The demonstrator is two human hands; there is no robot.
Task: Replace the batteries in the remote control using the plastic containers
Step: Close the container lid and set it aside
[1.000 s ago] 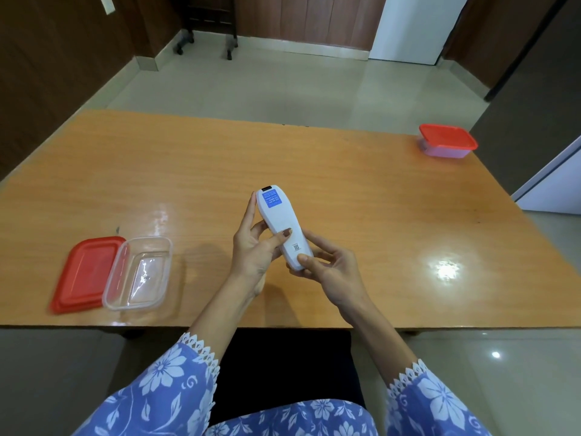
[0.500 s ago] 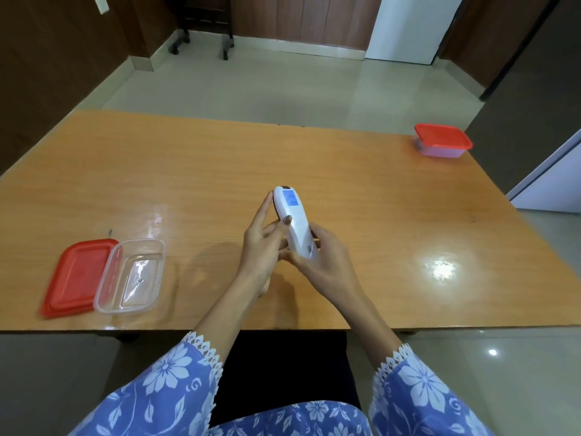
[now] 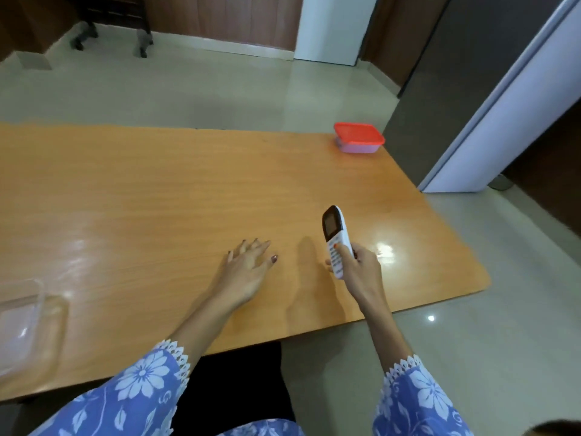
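The remote control [image 3: 336, 242] is now in the right hand [image 3: 358, 269] alone, held up above the right part of the wooden table [image 3: 157, 190] with its dark screen end pointing away and its button face turned toward the camera. The thumb lies across the keypad and the other fingers wrap behind the body, so that hand is clamped on the remote. Half a second ago both hands gripped it at the middle of the table with its labelled back side up; since then it has been flipped over and carried to the right.

The left hand [image 3: 248, 265] has let go and now rests palm down on the tabletop, fingers spread and holding nothing, well apart from the remote.

The view has also swung to the right. The open clear plastic container [image 3: 22, 313] sits at the left edge of the picture and looks empty, though only part of it shows; its red lid is out of frame. The closed container with the red lid [image 3: 358, 138] stands at the far right corner of the table, well away from both hands.

Judging from this, work on the back cover has stopped and the person appears to be testing or checking the front. Whether any battery has been swapped cannot be told from here: no batteries are visible anywhere.
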